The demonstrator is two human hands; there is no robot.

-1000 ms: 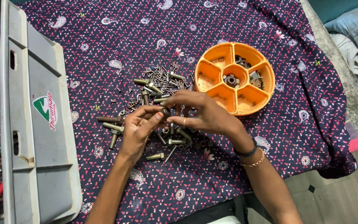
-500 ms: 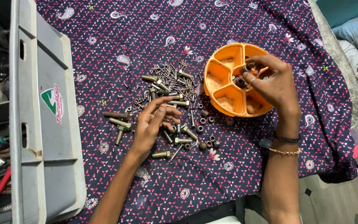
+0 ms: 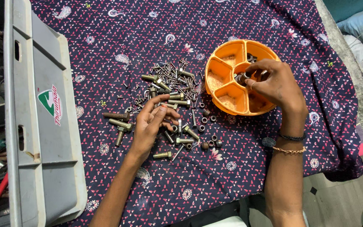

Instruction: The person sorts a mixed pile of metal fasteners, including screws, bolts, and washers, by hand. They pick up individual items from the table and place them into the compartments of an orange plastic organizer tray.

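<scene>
- A label (image 3: 50,105) is seen on the flat top of a grey plastic bin (image 3: 43,138) at the left edge of the table.
- The label is placed near the middle of the bin's length, on its side nearest the cloth.
- It is made up of a green shield shape with a white mark inside, and red lettering beside it; the lettering is turned sideways to the head view.
- The label is printed directly on the grey plastic, with no border or backing.
- No other packages, signs or screens are seen.
</scene>
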